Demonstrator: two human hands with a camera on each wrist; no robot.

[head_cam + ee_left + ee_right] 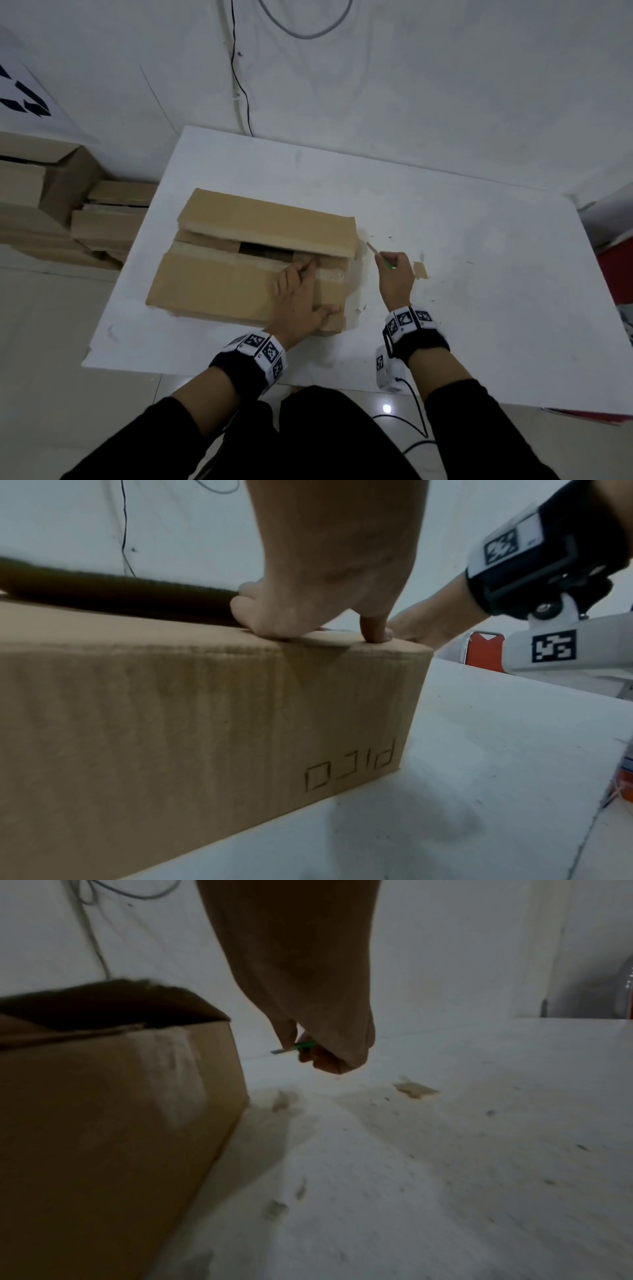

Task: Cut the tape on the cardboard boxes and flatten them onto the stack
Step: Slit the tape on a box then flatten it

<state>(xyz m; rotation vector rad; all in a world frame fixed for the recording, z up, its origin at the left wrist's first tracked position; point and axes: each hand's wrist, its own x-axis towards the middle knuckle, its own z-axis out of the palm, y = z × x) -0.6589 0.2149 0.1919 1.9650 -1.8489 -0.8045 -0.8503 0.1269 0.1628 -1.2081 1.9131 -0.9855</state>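
The left hand [298, 298] hides part of the box's [219, 284] tape [330, 274]; the far-left cardboard stack [51, 205] runs off-frame.

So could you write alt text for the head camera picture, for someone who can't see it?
Seen from above, a person's left hand presses on a cardboard box on a white table, while the right hand grips a green-handled knife beside the box's right end. The far flap is lifted, leaving a dark gap. More cardboard boxes sit on the floor at left.
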